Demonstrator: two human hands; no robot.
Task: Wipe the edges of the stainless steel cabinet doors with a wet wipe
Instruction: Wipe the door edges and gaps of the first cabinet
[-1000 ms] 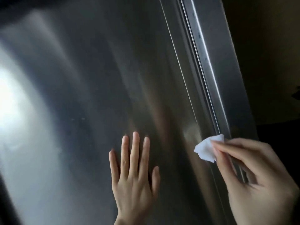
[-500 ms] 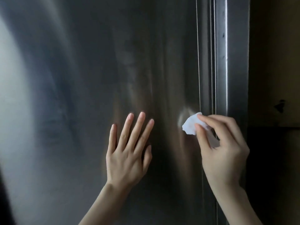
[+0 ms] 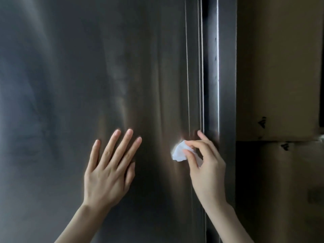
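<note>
Dim indoor light, no lamp or window in sight. Right side: flat tan wall (image 3: 280,67), matte, in shadow. Two small dark marks (image 3: 262,122) there, one above, one just below horizontal seam (image 3: 280,140). Under seam, near-black vertical strip (image 3: 248,181) at left, duller brown panel (image 3: 289,190) further right. Faint squarish patch (image 3: 315,196) low at far right edge.

Your view is dim and soft. A pale sheen washes the brushed stainless steel cabinet door (image 3: 52,102) far left of your left-hand fingers (image 3: 128,135); thin glints run up its edge above your right-hand fingers (image 3: 203,137). The crumpled white wet wipe (image 3: 178,153) in those fingers glares, blurred.
</note>
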